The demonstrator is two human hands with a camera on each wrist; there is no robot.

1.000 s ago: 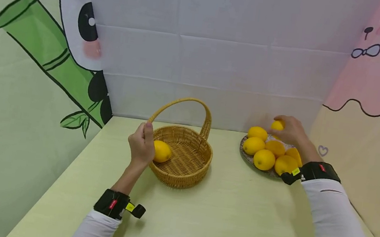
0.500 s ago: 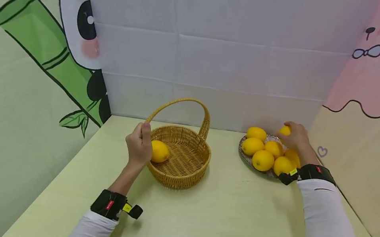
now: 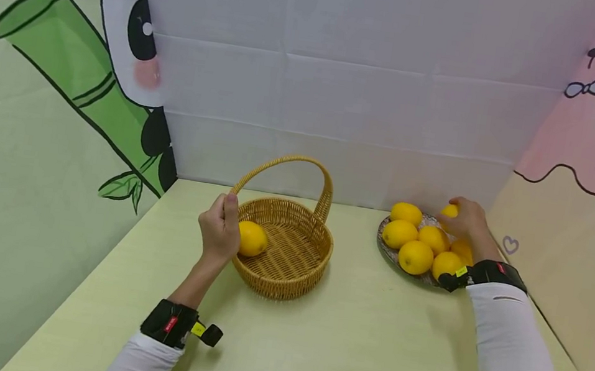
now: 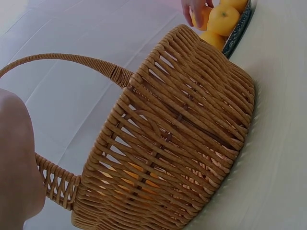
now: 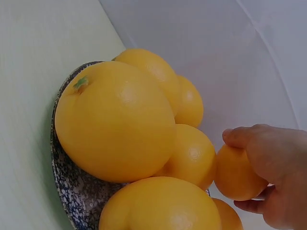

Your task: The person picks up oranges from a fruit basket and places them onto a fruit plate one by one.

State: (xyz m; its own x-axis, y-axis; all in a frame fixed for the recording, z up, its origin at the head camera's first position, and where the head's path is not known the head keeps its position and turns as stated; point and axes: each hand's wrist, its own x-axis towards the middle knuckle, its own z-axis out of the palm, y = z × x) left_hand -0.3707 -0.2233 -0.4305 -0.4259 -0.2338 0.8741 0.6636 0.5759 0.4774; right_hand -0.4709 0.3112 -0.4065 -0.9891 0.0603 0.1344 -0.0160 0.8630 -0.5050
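Note:
My left hand [image 3: 219, 228] grips the handle [image 3: 285, 160] of a round wicker basket [image 3: 280, 285] on the table. One yellow lemon [image 3: 252, 239] lies inside at the basket's left side; in the left wrist view it shows faintly through the weave. At the right, my right hand [image 3: 469, 220] holds a lemon [image 5: 236, 175] between thumb and fingers at the back right of a dark speckled plate [image 5: 79, 191]. Several more lemons [image 3: 415, 257] are piled on that plate. In the right wrist view the held lemon sits right beside the others, partly covered by the hand.
Behind the pale table [image 3: 321, 351] rises a white cloth wall [image 3: 342, 103] close to the basket and plate. Printed side panels stand left and right, the right one [image 3: 577, 247] near my right arm. Bare tabletop lies between basket and plate.
My right hand, with the lemon in its fingers, has moved right and lower at the back of the plate. The left hand keeps its hold on the handle; the view shifts slightly.

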